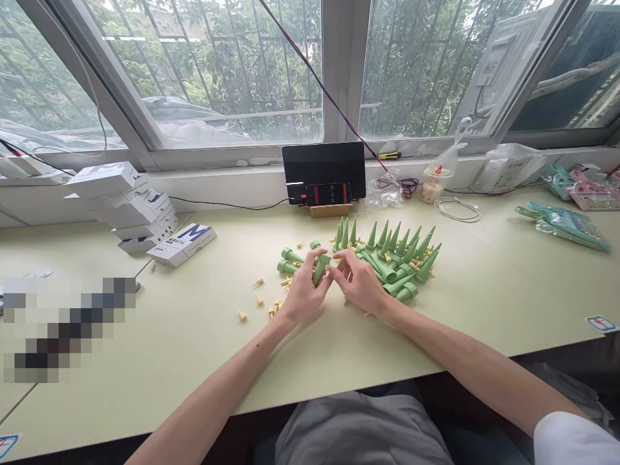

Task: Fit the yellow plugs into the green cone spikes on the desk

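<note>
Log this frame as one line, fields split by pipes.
left hand: holding green cone | right hand: fingertips beside left's, contents unclear | table: more green cones, loose yellow pieces | behind: phone

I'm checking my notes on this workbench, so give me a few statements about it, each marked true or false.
1. The left hand holds a green cone. True.
2. A phone stands in front of a dark panel. True.
3. The right hand grips the phone. False: it is near the left hand, away from the phone.
4. The stacked white boxes stand right of both hands. False: they stand to the left.
</note>
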Demonstrator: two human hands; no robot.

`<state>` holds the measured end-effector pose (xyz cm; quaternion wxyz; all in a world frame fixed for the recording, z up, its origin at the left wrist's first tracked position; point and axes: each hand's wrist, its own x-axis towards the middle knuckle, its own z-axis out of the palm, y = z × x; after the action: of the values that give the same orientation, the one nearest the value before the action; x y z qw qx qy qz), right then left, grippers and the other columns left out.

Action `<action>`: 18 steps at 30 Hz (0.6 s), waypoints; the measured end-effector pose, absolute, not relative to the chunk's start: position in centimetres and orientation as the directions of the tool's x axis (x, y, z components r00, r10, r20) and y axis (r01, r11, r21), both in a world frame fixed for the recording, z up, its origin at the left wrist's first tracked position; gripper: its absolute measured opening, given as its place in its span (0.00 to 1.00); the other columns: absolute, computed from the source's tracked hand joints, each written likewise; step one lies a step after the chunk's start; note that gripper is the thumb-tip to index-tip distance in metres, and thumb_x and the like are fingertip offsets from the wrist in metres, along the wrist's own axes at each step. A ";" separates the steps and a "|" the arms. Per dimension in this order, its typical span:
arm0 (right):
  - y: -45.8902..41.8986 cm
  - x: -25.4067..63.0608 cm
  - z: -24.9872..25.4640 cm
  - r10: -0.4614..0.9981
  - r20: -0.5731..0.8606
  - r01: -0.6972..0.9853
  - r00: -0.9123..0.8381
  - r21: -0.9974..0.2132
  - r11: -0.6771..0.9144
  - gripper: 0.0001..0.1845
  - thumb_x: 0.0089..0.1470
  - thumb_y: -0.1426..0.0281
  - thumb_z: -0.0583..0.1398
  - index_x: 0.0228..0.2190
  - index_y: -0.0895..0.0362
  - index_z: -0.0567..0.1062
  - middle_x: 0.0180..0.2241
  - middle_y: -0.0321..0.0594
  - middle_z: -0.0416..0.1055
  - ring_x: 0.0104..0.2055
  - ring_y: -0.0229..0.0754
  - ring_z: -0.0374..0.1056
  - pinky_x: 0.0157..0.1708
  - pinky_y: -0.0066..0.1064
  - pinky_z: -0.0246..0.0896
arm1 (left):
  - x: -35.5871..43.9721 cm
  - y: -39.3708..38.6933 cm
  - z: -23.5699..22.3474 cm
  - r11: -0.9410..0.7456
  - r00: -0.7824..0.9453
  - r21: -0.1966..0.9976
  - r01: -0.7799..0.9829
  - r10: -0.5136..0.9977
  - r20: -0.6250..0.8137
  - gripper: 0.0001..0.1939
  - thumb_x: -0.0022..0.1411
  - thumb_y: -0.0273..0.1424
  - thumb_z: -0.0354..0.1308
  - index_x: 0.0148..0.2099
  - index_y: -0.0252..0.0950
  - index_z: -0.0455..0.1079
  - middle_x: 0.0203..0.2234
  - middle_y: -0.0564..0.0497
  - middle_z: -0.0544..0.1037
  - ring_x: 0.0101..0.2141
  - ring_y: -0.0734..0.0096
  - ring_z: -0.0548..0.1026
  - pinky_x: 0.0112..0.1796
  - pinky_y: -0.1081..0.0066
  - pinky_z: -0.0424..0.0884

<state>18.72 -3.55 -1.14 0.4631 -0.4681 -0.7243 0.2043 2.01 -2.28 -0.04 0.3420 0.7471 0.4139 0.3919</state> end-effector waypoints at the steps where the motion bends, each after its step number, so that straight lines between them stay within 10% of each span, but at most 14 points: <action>1: -3.5 18.7 -1.1 0.869 0.477 0.492 -0.131 -0.730 0.475 0.11 0.65 0.63 0.57 0.45 0.56 0.68 0.27 0.35 0.72 0.25 0.39 0.67 0.27 0.30 0.60 | 2.0 -2.3 -0.1 -0.422 0.349 0.839 0.344 0.887 0.303 0.21 0.67 0.34 0.56 0.60 0.42 0.59 0.27 0.56 0.65 0.21 0.78 0.59 0.24 0.76 0.59; 8: -3.2 18.7 -1.2 0.832 0.519 0.539 -0.197 -0.652 0.534 0.17 0.68 0.65 0.51 0.27 0.55 0.66 0.24 0.35 0.66 0.24 0.38 0.59 0.27 0.30 0.52 | 2.2 -2.2 -0.1 -0.363 0.357 0.910 0.202 0.892 0.276 0.18 0.68 0.36 0.54 0.58 0.43 0.62 0.32 0.54 0.66 0.21 0.81 0.66 0.21 0.77 0.63; 18: -3.3 18.8 -1.0 0.853 0.474 0.530 -0.219 -0.676 0.512 0.16 0.68 0.62 0.53 0.28 0.55 0.65 0.23 0.32 0.62 0.23 0.36 0.55 0.26 0.29 0.50 | 2.1 -2.1 0.0 -0.330 0.309 0.932 0.152 0.911 0.273 0.17 0.69 0.42 0.53 0.55 0.42 0.63 0.32 0.52 0.71 0.22 0.76 0.73 0.21 0.76 0.68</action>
<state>18.84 -3.30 -1.03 0.4268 -0.4564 -0.7574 0.1894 2.14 -2.08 -0.01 0.4298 0.6855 0.3875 0.4418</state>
